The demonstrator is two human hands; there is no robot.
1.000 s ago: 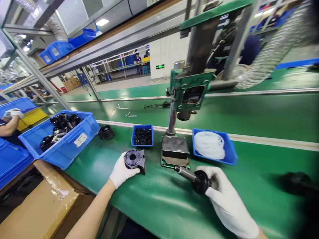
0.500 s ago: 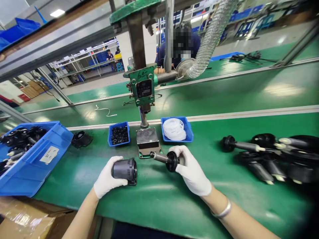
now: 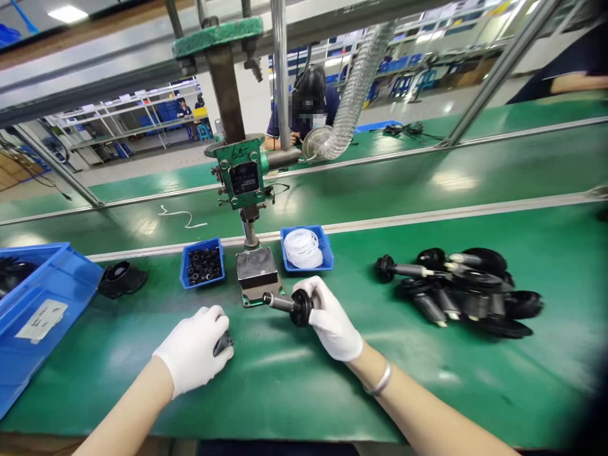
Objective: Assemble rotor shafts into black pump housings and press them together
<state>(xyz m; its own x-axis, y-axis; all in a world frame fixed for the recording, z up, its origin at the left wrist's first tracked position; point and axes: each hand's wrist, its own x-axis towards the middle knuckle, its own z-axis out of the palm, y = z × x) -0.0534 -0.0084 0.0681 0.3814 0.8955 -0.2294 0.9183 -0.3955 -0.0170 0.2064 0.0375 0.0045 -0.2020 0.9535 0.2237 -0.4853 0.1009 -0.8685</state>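
My left hand, in a white glove, is closed around a black plastic housing just above the green bench. Most of the housing is hidden behind the fingers. My right hand, gloved too, grips a black flanged shaft by its round end. The shaft's thin grey end points left toward the other hand, and the two parts are apart. Beyond them stands a green press over a metal block. A blue bin of small black rings and another of white plastic rings flank the block.
Several more black shaft parts lie heaped on the right. At the left, a large blue crate sits beside a loose black housing. A clear flexible duct hangs behind the press. Across the bench a person sits working.
My left hand has turned over the housing, which now shows only a small part between the fingers. The right hand still holds the shaft. The whole view has swung to the right.
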